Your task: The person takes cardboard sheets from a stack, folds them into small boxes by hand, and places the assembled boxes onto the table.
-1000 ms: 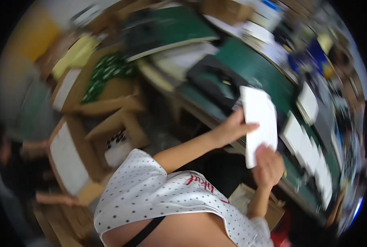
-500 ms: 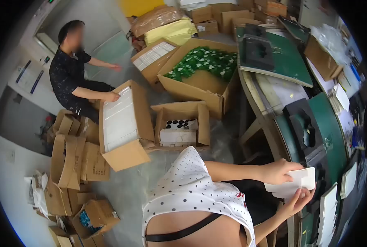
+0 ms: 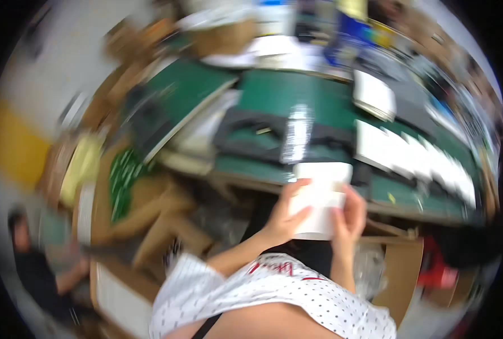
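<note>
Both my hands hold a flat white card piece (image 3: pixel 319 200) in front of my body, at the front edge of the green-topped table. My left hand (image 3: pixel 285 220) grips its left side, the thumb lying across the face. My right hand (image 3: pixel 350 214) clasps the right side with the thumb on the front. Motion blur hides any print or fold on the piece. Just beyond it lies a black moulded tray (image 3: pixel 248 135) with cut-outs, and a shiny clear plastic strip (image 3: pixel 298 133) rests across it.
A row of white pieces (image 3: pixel 412 155) lies on the table (image 3: pixel 319 90) at the right, with a white stack (image 3: pixel 374 93) behind it. Open cartons stand left, one holding green patterned plastic (image 3: pixel 128 178). A co-worker (image 3: pixel 37 265) in dark clothing is at far left. Another carton (image 3: pixel 401 277) stands below the table.
My view has swung right to face the table, so the co-worker and cartons now appear farther left. Both hands still hold the white piece, now centred before me.
</note>
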